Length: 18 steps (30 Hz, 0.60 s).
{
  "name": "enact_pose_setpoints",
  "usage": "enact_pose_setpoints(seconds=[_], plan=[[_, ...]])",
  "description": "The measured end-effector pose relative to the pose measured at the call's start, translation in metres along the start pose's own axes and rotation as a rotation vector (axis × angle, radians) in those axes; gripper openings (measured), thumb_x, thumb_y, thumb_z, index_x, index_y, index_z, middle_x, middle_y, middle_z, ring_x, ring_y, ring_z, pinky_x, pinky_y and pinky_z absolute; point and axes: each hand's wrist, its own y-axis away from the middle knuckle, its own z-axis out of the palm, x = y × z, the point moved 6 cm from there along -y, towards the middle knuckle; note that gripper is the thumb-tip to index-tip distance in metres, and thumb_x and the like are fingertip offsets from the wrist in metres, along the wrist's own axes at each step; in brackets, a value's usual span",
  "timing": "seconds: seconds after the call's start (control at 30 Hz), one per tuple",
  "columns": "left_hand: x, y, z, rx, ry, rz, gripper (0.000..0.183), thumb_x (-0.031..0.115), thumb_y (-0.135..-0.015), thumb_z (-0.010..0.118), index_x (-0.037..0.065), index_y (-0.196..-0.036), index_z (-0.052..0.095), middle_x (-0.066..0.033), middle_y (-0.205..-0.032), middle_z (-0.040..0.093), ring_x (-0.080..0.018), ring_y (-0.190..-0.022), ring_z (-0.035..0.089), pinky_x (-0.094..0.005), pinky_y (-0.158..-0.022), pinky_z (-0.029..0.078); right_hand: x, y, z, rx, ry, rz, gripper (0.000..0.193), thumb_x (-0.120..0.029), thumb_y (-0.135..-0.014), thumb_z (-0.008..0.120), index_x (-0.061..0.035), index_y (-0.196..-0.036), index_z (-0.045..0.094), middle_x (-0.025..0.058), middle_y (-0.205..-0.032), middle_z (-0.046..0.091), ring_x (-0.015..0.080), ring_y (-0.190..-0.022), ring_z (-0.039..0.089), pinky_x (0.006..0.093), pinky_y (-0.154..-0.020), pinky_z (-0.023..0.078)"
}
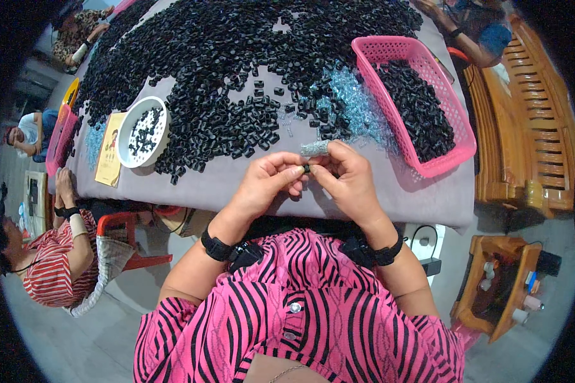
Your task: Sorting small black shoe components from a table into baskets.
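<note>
Over the table's near edge, my left hand point(267, 182) and my right hand point(346, 180) meet fingertip to fingertip. Both are closed in a pinch on a small black plastic piece point(306, 169), mostly hidden by the fingers. A silvery-grey wrap point(314, 149) covers a finger of my right hand. Just beyond my hands spreads a large heap of black plastic pieces point(236, 131), short and hollow-looking. Beside it, past my right hand, lies a pile of small shiny bluish-clear pieces point(358, 105), too fine to make out exactly.
A pink basket point(464, 137) of black pieces stands at the right. To the left are a white bowl point(126, 152) with tiny black parts and a yellow booklet point(110, 150). People sit around the table point(390, 195); a wooden bench point(530, 96) is at the right.
</note>
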Motion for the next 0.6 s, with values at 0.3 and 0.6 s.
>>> enact_pose_setpoints(seconds=[0.3, 0.6], plan=[[-0.001, 0.004, -0.009, -0.049, 0.009, -0.047, 0.014, 0.008, -0.093, 0.058, 0.0, -0.104, 0.059, -0.0064, -0.088, 0.066, -0.0095, -0.07, 0.064, -0.0226, -0.064, 0.055, -0.022, -0.003, 0.017, -0.044, 0.056, -0.003, 0.013, 0.0, -0.081, 0.062, 0.0004, -0.094, 0.065, 0.0101, -0.081, 0.061, 0.0161, -0.071, 0.062, 0.0272, -0.062, 0.049], [-0.001, 0.01, -0.021, 0.021, 0.128, 0.012, 0.012, 0.007, -0.092, 0.058, -0.001, -0.102, 0.058, -0.0073, -0.083, 0.066, -0.0108, -0.068, 0.064, -0.0225, -0.061, 0.055, -0.032, -0.008, 0.031, -0.073, 0.251, -0.098, 0.017, -0.001, -0.081, 0.062, -0.0016, -0.097, 0.066, 0.0118, -0.078, 0.064, 0.0209, -0.068, 0.063, 0.0291, -0.064, 0.049]])
